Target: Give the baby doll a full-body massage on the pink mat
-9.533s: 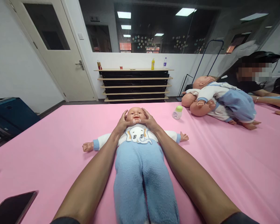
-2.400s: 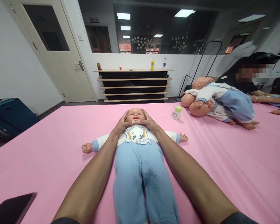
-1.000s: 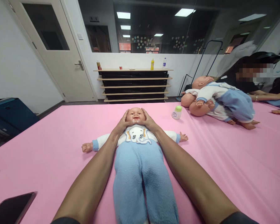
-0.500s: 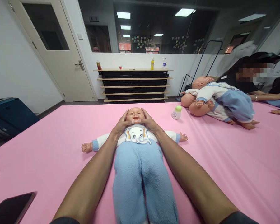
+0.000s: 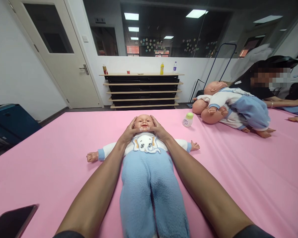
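A baby doll (image 5: 149,172) in a blue fleece suit with an elephant patch lies on its back on the pink mat (image 5: 52,155), arms spread, head away from me. My left hand (image 5: 128,133) cups the left side of the doll's head (image 5: 143,122) and my right hand (image 5: 159,130) cups the right side. Both thumbs rest on the cheeks beside the mouth.
A small bottle with a green cap (image 5: 188,119) stands on the mat to the right of the doll's head. Two more dolls (image 5: 228,105) lie stacked at the right, beside another person (image 5: 273,82). A dark phone (image 5: 12,223) lies at the near left. Low shelves (image 5: 142,91) stand against the far wall.
Almost nothing has moved. My hands stay on the doll's head, with only slight shifts of the thumbs on the cheeks.
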The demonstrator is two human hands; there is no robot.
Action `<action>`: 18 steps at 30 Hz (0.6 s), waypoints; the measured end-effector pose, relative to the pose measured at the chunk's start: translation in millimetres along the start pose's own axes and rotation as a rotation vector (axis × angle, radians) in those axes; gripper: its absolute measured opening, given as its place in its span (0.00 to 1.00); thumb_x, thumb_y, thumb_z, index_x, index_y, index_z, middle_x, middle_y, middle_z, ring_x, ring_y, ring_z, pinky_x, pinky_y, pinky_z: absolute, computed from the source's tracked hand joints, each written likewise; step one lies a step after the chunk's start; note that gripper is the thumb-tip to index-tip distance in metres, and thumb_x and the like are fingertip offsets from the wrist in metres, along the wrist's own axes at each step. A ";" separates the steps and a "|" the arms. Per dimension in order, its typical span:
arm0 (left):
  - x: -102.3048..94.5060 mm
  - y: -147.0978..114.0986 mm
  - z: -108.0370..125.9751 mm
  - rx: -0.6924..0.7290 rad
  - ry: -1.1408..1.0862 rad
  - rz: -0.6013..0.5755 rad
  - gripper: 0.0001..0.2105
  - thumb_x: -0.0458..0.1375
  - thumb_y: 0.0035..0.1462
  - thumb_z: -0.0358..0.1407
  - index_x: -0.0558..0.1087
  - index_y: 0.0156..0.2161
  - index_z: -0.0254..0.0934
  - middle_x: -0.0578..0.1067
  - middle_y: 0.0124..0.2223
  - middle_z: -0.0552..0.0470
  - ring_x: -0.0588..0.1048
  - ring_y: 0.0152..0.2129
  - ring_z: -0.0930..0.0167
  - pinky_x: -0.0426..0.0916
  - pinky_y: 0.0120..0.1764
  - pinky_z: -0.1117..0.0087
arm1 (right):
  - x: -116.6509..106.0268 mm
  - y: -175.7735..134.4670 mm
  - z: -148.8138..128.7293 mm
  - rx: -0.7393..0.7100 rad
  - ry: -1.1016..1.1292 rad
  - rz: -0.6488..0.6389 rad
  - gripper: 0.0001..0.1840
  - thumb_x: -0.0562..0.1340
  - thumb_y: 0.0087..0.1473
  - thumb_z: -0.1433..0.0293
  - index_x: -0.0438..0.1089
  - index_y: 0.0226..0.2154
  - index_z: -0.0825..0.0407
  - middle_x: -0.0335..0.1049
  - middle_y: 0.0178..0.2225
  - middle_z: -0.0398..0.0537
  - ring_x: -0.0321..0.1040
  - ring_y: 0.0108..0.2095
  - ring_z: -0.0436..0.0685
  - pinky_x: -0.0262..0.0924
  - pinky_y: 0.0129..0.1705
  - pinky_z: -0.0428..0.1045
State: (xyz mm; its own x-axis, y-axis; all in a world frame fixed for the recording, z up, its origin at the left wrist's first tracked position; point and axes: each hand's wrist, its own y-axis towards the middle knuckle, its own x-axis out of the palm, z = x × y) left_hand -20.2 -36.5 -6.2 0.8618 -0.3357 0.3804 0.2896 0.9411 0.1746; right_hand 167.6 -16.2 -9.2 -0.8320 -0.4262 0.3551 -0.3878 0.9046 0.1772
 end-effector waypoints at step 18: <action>-1.8 3.3 -2.8 0.016 0.045 0.057 0.50 0.69 0.44 0.31 0.45 0.68 0.45 0.58 0.64 0.41 0.65 0.57 0.55 0.62 0.58 0.54 | 2.5 -2.4 -5.2 -0.030 -0.068 0.026 0.61 0.73 0.37 0.71 0.41 0.67 0.45 0.50 0.64 0.49 0.59 0.59 0.63 0.56 0.61 0.58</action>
State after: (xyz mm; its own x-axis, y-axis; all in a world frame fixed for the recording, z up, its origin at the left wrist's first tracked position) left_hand -19.7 -32.7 -8.8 0.8946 -0.2787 0.3492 0.2326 0.9579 0.1684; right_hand 168.5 -19.6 -3.9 -0.8672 -0.4001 0.2967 -0.3546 0.9142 0.1963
